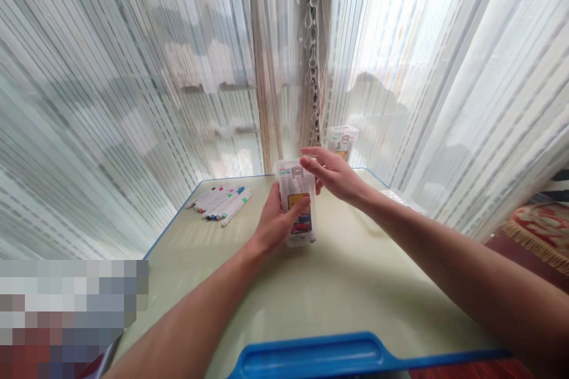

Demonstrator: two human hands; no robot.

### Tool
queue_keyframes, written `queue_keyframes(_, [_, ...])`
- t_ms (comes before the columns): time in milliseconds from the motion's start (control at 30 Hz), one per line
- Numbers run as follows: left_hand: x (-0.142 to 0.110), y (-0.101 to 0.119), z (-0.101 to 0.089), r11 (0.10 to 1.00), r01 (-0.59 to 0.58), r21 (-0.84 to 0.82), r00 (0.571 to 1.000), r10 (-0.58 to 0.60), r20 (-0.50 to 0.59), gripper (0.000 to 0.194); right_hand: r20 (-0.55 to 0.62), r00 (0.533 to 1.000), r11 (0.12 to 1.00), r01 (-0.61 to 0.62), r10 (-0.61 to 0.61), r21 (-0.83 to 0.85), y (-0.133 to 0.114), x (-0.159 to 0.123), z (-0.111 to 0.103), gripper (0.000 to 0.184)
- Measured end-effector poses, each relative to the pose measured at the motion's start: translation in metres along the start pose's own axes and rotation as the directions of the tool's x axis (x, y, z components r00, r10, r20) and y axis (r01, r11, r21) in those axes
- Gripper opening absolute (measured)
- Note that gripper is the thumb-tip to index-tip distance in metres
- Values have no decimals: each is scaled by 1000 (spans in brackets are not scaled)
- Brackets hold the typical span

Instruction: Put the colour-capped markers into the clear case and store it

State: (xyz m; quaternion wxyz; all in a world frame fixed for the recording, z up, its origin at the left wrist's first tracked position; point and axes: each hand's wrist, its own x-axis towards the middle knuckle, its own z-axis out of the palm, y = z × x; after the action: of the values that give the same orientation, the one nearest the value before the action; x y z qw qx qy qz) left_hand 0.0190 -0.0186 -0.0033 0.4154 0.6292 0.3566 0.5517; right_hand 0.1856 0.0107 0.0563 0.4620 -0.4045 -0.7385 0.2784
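Observation:
A clear plastic marker case [294, 189] stands upright just over the middle of the table, with a yellow and dark label on its front and pale markers showing inside. My left hand [281, 216] is wrapped round its lower left side, the thumb lying across the label. At the case's upper right edge is my right hand [331, 172], its fingers stretched out and apart; whether they touch the lid I cannot tell. Behind that hand a second clear marker case [342, 139] stands at the back, partly hidden.
Several white markers [222, 202] with coloured ends lie in a loose group at the table's left. A clear plastic tray or lid [402, 201] is partly covered by my right forearm. The table [284, 302] has a blue rim and a blue front trough [313, 355]. String curtains [213, 71] hang behind.

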Motion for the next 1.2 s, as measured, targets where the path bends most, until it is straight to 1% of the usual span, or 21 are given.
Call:
queue_keyframes(67, [3, -4, -1, 996, 45, -76, 999, -44, 13, 48, -2, 998, 991, -58, 59, 121, 5, -6, 2, 72])
queue_keyframes(133, [6, -7, -2, 984, 81, -159, 997, -82, -2, 48, 26, 992, 970, -129, 126, 207, 10, -19, 6, 67])
queue_keyframes(200, [7, -8, -2, 968, 104, -228, 994, -107, -3, 49, 74, 982, 960, -187, 175, 210, 15, -35, 12, 62])
queue_keyframes(233, [8, -7, -2, 963, 110, -247, 993, -114, -2, 49, 123, 976, 956, -202, 179, 213, 17, -42, 16, 61])
queue_keyframes(300, [7, -5, -2, 962, 110, -249, 993, -116, -13, 49, 226, 964, 941, -202, 141, 273, 20, -54, 26, 57])
queue_keyframes(333, [7, -4, -1, 965, 101, -241, 994, -110, -24, 49, 252, 961, 927, -192, 112, 322, 22, -58, 31, 54])
queue_keyframes(433, [4, -2, -3, 978, 45, -202, 996, -60, -71, 47, 291, 955, 888, -177, 52, 424, 25, -62, 43, 49])
queue_keyframes(500, [2, 0, -5, 991, -1, -135, 995, -12, -98, 47, 305, 952, 873, -178, 36, 453, 26, -63, 47, 48])
queue_keyframes(567, [1, 1, -8, 999, -44, -31, 995, 41, -91, 46, 283, 959, 886, -152, 24, 438, 28, -65, 47, 48])
queue_keyframes(633, [0, 3, -12, 994, -91, 63, 995, 93, -42, 45, 237, 971, 912, -102, 5, 398, 28, -68, 45, 50])
queue_keyframes(800, [0, 7, -19, 957, -239, 165, 970, 228, 79, 43, 130, 989, 958, 35, -75, 284, 24, -71, 40, 51])
queue_keyframes(900, [2, 6, -23, 923, -282, 262, 957, 251, 145, 39, 69, 989, 965, 108, -128, 241, 24, -68, 37, 50])
queue_keyframes(1000, [4, 7, -27, 884, -322, 340, 943, 267, 198, 31, 25, 986, 966, 158, -166, 202, 27, -66, 34, 47])
queue_keyframes(1100, [5, 10, -28, 855, -355, 378, 931, 285, 229, 23, -4, 977, 964, 210, -212, 162, 29, -64, 31, 46])
queue_keyframes(1200, [5, 12, -28, 837, -387, 387, 918, 312, 243, 20, -10, 966, 956, 258, -259, 141, 29, -64, 30, 45])
